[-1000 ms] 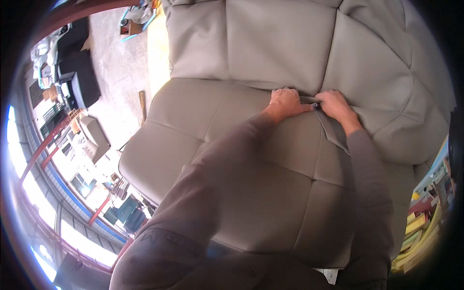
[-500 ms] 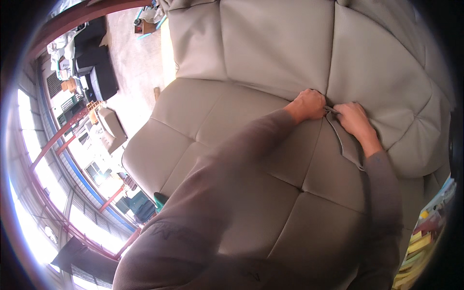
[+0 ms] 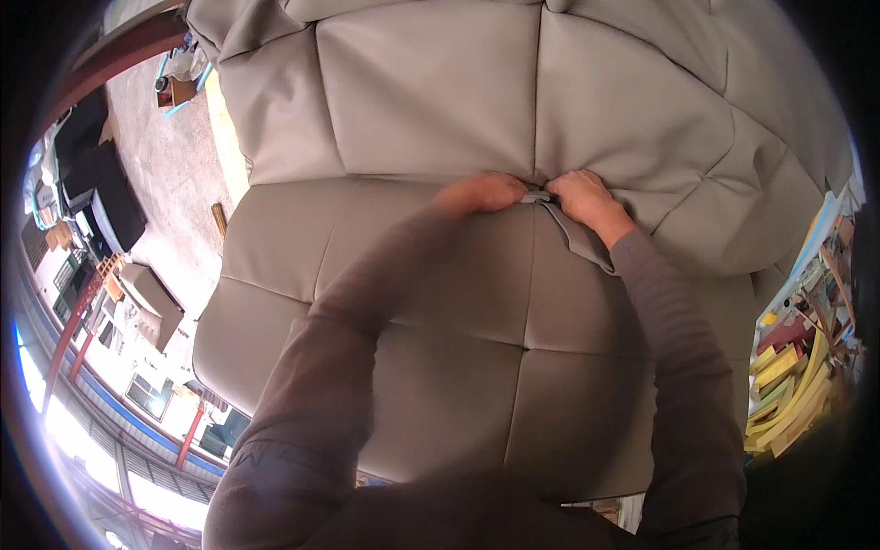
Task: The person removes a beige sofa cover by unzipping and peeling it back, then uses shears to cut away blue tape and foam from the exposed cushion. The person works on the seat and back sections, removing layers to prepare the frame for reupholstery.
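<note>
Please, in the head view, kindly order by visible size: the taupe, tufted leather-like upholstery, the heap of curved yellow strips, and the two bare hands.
1. Taupe, tufted leather-like upholstery
2. Heap of curved yellow strips
3. Bare left hand and bare right hand: they look alike, so not ranked.

Readable text: no whole word or number | Marks: dark, letter-like strokes (image 3: 275, 454) on the person's left sleeve (image 3: 321, 367), at the near left, across the upper arm, little darker than the brownish cloth | Legibility: too blurred to spell out
</note>
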A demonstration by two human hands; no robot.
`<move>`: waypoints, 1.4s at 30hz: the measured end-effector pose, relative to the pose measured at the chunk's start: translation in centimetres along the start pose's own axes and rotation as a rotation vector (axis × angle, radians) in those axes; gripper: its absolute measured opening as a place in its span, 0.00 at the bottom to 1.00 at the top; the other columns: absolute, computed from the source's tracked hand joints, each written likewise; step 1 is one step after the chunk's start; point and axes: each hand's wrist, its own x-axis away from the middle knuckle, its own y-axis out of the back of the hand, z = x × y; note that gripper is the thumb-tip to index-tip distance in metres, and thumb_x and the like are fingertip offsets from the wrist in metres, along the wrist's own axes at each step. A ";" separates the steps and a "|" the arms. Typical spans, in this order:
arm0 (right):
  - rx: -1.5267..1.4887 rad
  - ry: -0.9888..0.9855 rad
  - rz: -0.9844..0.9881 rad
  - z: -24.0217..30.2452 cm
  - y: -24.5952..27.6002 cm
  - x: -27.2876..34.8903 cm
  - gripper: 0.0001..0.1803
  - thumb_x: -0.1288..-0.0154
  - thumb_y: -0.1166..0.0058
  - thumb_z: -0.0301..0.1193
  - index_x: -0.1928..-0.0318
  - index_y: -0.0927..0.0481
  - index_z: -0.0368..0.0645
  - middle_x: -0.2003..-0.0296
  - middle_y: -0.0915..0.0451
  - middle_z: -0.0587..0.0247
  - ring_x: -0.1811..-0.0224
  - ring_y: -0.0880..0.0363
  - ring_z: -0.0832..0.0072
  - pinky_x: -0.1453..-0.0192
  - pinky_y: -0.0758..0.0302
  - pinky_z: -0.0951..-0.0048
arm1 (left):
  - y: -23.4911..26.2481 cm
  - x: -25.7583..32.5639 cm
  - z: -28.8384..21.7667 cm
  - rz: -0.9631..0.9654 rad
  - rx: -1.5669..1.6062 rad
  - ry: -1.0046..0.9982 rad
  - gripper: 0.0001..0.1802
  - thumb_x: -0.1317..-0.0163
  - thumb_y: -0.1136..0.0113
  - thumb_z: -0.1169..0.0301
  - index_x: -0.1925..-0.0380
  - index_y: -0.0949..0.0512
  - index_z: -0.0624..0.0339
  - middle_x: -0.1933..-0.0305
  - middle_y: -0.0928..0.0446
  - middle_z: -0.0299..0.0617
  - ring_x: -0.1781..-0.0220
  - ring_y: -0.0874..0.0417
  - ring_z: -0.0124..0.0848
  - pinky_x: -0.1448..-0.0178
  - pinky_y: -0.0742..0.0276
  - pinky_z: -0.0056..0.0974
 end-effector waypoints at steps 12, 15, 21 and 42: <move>0.091 -0.142 0.216 0.8 -1.1 -2.3 0.11 0.35 0.42 0.27 0.57 0.09 0.38 0.52 0.12 0.42 0.46 0.12 0.47 0.41 0.17 0.49 | -0.7 -2.9 2.0 0.193 -0.115 -0.159 0.23 0.33 0.47 0.63 0.42 0.14 0.54 0.36 0.16 0.50 0.36 0.16 0.50 0.31 0.24 0.51; 0.230 -0.123 0.244 0.6 -2.1 -2.7 0.13 0.36 0.44 0.23 0.55 0.09 0.41 0.51 0.12 0.43 0.47 0.13 0.46 0.41 0.17 0.49 | 0.2 -1.4 0.9 0.178 -0.110 -0.132 0.25 0.31 0.48 0.59 0.41 0.15 0.56 0.36 0.16 0.52 0.34 0.17 0.50 0.30 0.24 0.52; 0.184 -0.323 0.185 0.8 -2.8 -4.2 0.14 0.35 0.44 0.27 0.54 0.08 0.44 0.49 0.13 0.43 0.44 0.13 0.47 0.40 0.17 0.50 | -0.2 2.3 -3.1 -0.002 0.058 0.159 0.31 0.24 0.56 0.48 0.41 0.15 0.60 0.37 0.17 0.57 0.33 0.18 0.56 0.27 0.26 0.55; 0.134 -0.191 0.209 2.3 -0.4 -2.9 0.10 0.45 0.38 0.22 0.63 0.08 0.45 0.56 0.11 0.49 0.48 0.12 0.50 0.45 0.16 0.52 | 2.8 5.7 7.9 0.051 0.022 0.046 0.34 0.27 0.48 0.46 0.31 0.21 0.55 0.26 0.23 0.49 0.22 0.26 0.44 0.18 0.35 0.45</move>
